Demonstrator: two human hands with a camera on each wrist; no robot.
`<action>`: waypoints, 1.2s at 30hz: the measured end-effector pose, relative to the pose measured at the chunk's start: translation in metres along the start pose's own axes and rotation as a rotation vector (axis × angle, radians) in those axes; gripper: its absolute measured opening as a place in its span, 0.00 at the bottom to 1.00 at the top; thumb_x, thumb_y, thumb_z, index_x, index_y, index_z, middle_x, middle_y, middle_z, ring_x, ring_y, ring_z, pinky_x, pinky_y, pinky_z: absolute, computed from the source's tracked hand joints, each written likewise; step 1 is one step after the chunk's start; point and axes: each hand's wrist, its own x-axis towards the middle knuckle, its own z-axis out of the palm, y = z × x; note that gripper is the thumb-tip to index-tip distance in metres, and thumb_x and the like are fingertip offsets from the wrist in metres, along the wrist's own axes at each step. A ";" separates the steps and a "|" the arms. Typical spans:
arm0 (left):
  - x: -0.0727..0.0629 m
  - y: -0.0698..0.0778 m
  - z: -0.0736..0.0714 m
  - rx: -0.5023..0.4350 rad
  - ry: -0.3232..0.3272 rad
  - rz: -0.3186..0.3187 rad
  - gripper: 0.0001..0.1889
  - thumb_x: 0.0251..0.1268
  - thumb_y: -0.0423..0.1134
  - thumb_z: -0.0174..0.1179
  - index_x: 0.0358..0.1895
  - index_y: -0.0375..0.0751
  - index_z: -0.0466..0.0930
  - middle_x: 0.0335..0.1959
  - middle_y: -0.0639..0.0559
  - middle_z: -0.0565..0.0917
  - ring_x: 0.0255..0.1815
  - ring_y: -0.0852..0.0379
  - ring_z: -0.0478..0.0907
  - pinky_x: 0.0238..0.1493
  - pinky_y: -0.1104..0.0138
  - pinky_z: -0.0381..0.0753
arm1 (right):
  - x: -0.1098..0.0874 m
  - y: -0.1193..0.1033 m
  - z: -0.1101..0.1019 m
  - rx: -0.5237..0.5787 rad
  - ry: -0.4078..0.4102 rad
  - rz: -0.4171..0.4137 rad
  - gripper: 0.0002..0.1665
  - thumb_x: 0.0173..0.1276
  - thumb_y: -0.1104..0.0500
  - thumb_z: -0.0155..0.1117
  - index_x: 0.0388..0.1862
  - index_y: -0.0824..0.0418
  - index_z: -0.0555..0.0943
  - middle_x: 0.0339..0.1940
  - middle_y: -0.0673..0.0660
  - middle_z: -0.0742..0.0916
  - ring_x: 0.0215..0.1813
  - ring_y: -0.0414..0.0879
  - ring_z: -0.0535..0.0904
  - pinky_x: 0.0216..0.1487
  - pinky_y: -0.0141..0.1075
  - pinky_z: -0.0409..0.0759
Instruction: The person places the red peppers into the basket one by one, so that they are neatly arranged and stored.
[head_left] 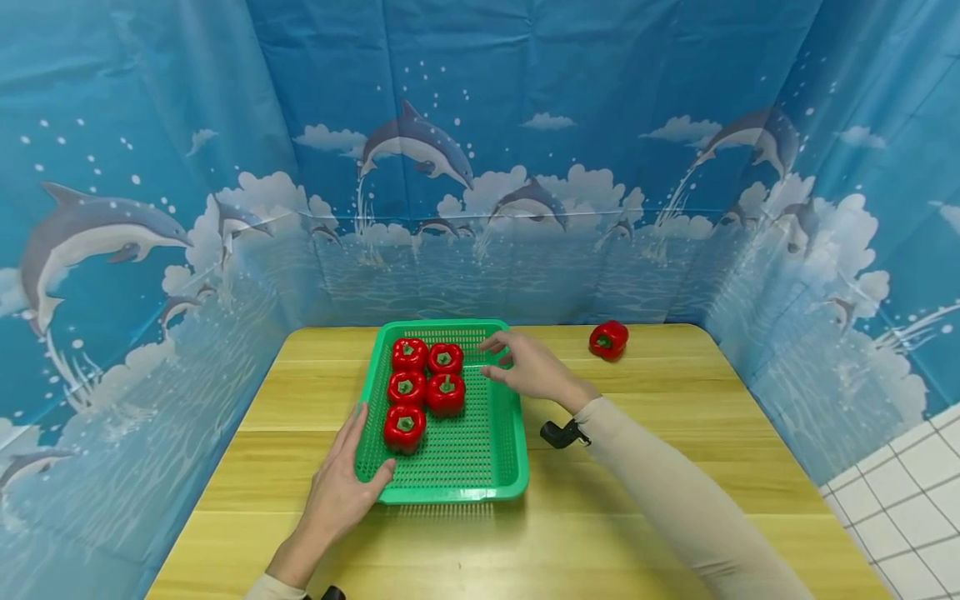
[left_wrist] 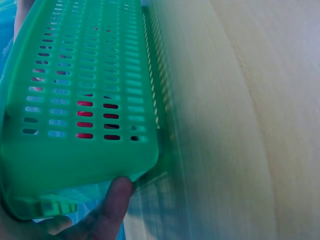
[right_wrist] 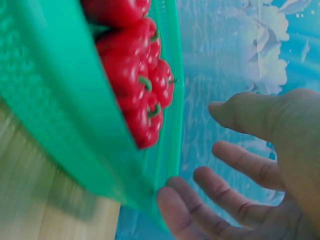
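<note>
A green perforated plastic basket (head_left: 459, 495) stands on the table. Several glossy red bell peppers (head_left: 406, 388) sit in its left and middle part, stems mostly up. My left hand (head_left: 341, 492) holds the basket's near left corner, its thumb over the rim and its fingers along the outer wall; in the left wrist view a fingertip (left_wrist: 119, 192) presses low on the corner. Over the right rim, toward the back, hovers my right hand (head_left: 532, 367), fingers spread and loosely bent, holding nothing. One more red bell pepper (head_left: 608, 340) lies on its side on the table, right of that hand.
The light wooden table (head_left: 660, 467) reaches back to a blue curtain (head_left: 480, 275) printed with dolphins, which also hangs at both sides. White tiles (head_left: 911, 500) show at the lower right. A black wrist device (head_left: 564, 434) sits at my right wrist.
</note>
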 end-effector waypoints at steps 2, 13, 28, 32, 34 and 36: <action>0.000 0.000 0.000 0.001 0.003 0.002 0.53 0.81 0.50 0.70 0.99 0.47 0.50 1.00 0.40 0.54 0.92 0.23 0.67 0.71 0.20 0.83 | -0.001 0.006 -0.003 -0.009 0.020 0.000 0.27 0.88 0.52 0.74 0.79 0.58 0.84 0.75 0.63 0.86 0.70 0.65 0.89 0.69 0.58 0.92; 0.000 -0.001 0.001 -0.002 0.002 -0.004 0.53 0.81 0.50 0.71 0.99 0.48 0.50 1.00 0.40 0.55 0.92 0.23 0.67 0.69 0.23 0.86 | -0.004 0.049 -0.017 -0.043 0.146 -0.019 0.27 0.89 0.54 0.71 0.80 0.62 0.84 0.74 0.68 0.83 0.72 0.67 0.85 0.70 0.63 0.89; 0.000 0.000 0.000 -0.001 -0.002 -0.015 0.53 0.82 0.50 0.70 1.00 0.51 0.49 1.00 0.39 0.55 0.91 0.21 0.68 0.68 0.24 0.87 | -0.015 0.114 -0.042 -0.132 0.253 0.039 0.29 0.88 0.52 0.72 0.81 0.58 0.83 0.79 0.70 0.80 0.77 0.71 0.79 0.76 0.73 0.80; 0.000 -0.001 0.000 0.003 0.001 -0.012 0.53 0.81 0.50 0.70 1.00 0.51 0.49 1.00 0.39 0.55 0.90 0.21 0.69 0.64 0.26 0.90 | -0.019 0.131 -0.047 -0.143 0.277 0.056 0.30 0.88 0.52 0.73 0.82 0.60 0.82 0.81 0.72 0.78 0.76 0.73 0.77 0.75 0.74 0.78; 0.001 -0.001 0.000 0.004 0.003 -0.009 0.53 0.81 0.50 0.71 1.00 0.51 0.49 0.99 0.39 0.55 0.90 0.21 0.70 0.60 0.29 0.92 | -0.021 0.139 -0.049 -0.151 0.286 0.061 0.31 0.87 0.52 0.73 0.83 0.60 0.81 0.82 0.73 0.77 0.78 0.74 0.75 0.76 0.75 0.77; 0.001 -0.001 0.000 0.003 0.005 -0.007 0.53 0.81 0.50 0.71 1.00 0.51 0.49 0.99 0.39 0.55 0.89 0.21 0.70 0.57 0.32 0.93 | -0.024 0.146 -0.052 -0.148 0.291 0.066 0.32 0.87 0.52 0.73 0.84 0.60 0.81 0.83 0.74 0.76 0.81 0.75 0.73 0.77 0.77 0.74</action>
